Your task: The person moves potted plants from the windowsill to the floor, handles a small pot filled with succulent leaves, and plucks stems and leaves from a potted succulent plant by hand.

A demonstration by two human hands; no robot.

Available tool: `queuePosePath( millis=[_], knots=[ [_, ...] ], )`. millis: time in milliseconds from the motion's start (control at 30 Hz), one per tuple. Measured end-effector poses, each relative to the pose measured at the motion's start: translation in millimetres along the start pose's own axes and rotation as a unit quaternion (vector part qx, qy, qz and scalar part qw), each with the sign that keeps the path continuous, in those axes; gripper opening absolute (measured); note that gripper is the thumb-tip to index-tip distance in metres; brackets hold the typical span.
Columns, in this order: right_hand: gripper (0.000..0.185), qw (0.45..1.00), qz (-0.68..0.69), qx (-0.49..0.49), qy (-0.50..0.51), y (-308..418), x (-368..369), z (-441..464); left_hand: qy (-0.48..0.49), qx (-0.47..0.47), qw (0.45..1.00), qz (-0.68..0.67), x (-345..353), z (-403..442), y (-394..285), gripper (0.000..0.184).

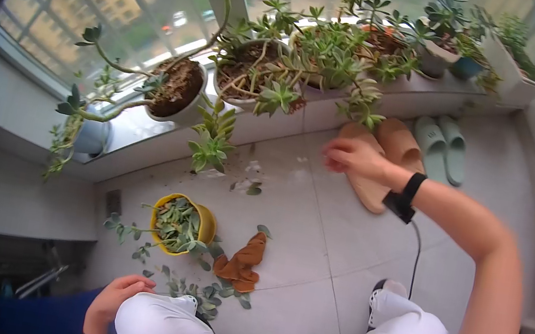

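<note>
My right hand [357,156] hangs over the tan slippers [364,184], in front of the potted succulents on the ledge. Its fingers are curled together, and I cannot make out anything between them. Resting beside my left knee, my left hand [119,295] has its fingers stretched out and holds nothing. On the floor ahead of it stands a yellow pot [206,224] filled with cut succulent leaves [177,224]. More succulent cuttings [205,297] lie around the pot, next to a crumpled brown cloth [241,262].
Potted succulents [330,53] line the window ledge [312,114], some stems trailing over its edge. A leaning pot [183,98] with long stems stands at the left. Green slippers [438,151] are by the ledge. A cable [417,258] hangs from my right wristband. Leaf bits [246,186] litter the tiles.
</note>
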State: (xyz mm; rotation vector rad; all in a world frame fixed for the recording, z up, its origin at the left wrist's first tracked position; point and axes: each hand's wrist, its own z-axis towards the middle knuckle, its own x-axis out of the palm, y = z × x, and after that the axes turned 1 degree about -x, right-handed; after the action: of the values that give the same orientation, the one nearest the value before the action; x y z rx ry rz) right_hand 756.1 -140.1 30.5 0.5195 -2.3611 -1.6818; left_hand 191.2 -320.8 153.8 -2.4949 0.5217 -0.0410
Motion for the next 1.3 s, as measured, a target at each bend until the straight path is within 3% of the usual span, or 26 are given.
queuePosePath(
  millis=[100, 133, 200, 267, 367, 500, 567, 633, 667, 700, 767, 867, 1000, 1133, 1300],
  knots=[
    [0.032, 0.984, 0.168, -0.047, -0.025, 32, 39, 39, -0.065, -0.016, 0.994, -0.085, 20, -18, 6, 0.035],
    [0.032, 0.972, 0.226, -0.045, -0.046, 41, 48, 48, -0.057, 0.025, 0.983, -0.170, 25, -18, 17, 0.036],
    [0.035, 0.937, 0.336, -0.033, -0.085, 56, 64, 63, -0.133, 0.006, 0.984, -0.119, 48, -26, 14, 0.036],
    [0.037, 0.925, 0.359, -0.040, -0.114, 71, 68, 75, -0.207, -0.016, 0.977, -0.050, 68, -31, 16, 0.036],
    [0.036, 0.901, 0.394, -0.110, -0.143, 77, 74, 90, -0.211, -0.068, 0.974, -0.037, 87, -39, 22, 0.035],
    [0.034, 0.918, 0.364, -0.086, -0.135, 90, 80, 91, -0.132, -0.173, 0.968, 0.124, 97, -17, 32, 0.038],
    [0.035, 0.924, 0.353, -0.088, -0.114, 97, 72, 98, -0.028, -0.181, 0.960, 0.211, 111, 11, 16, 0.041],
    [0.038, 0.933, 0.343, -0.070, -0.077, 96, 64, 96, 0.050, -0.153, 0.945, 0.285, 134, 42, -10, 0.039],
    [0.043, 0.941, 0.328, -0.087, -0.011, 82, 57, 112, 0.080, -0.127, 0.934, 0.326, 142, 63, -22, 0.038],
    [0.045, 0.941, 0.329, -0.073, -0.029, 85, 55, 106, 0.111, -0.095, 0.920, 0.363, 151, 87, -31, 0.037],
    [0.047, 0.942, 0.326, -0.050, -0.066, 101, 54, 94, 0.140, 0.071, 0.920, 0.359, 169, 138, -41, 0.035],
    [0.043, 0.957, 0.271, -0.055, -0.086, 96, 52, 114, 0.148, 0.119, 0.933, 0.305, 209, 177, -77, 0.038],
    [0.033, 0.955, 0.264, -0.049, -0.128, 99, 56, 121, 0.214, 0.089, 0.954, 0.189, 244, 203, -91, 0.040],
    [0.026, 0.959, 0.260, -0.050, -0.102, 101, 59, 87, 0.254, 0.105, 0.958, 0.077, 253, 206, -78, 0.041],
    [0.034, 0.973, 0.212, -0.060, -0.065, 66, 45, 2, 0.273, 0.088, 0.957, -0.030, 245, 187, -49, 0.042]
  ],
)
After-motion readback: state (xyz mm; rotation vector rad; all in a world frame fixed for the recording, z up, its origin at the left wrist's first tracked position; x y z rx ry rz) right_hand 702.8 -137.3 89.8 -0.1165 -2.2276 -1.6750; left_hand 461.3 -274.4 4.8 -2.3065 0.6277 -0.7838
